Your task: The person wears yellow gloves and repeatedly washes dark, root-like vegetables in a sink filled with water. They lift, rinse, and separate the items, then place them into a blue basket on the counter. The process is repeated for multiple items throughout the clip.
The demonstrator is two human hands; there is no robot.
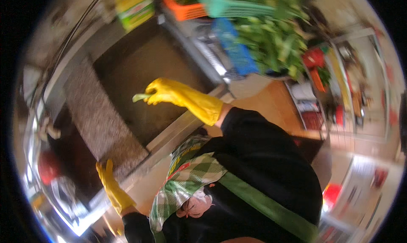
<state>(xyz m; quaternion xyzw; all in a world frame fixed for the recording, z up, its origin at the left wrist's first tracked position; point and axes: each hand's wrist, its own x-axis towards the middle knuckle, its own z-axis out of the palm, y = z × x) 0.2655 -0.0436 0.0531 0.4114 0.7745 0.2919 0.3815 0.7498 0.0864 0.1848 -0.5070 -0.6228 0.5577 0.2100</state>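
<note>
My right hand (162, 92), in a yellow rubber glove, is over a large dark sink basin (143, 61). Its fingers are closed on a short, pale green vegetable piece (139, 97) that sticks out to the left. My left hand (109, 185) wears a matching glove. It is at the near end of a speckled stone slab (98, 115), beside a second dark basin (74, 147), with its fingers apart and nothing seen in them. Whether its fingertips press on the slab is unclear. The basin's bottom is too blurred to make out.
Leafy greens (270, 42) are heaped at the upper right beside a blue mesh bag (237, 49). Orange (190, 12) and teal (229, 7) plastic baskets stand behind. A yellow jug (135, 7) is at the far basin corner. A red object (47, 167) lies far left.
</note>
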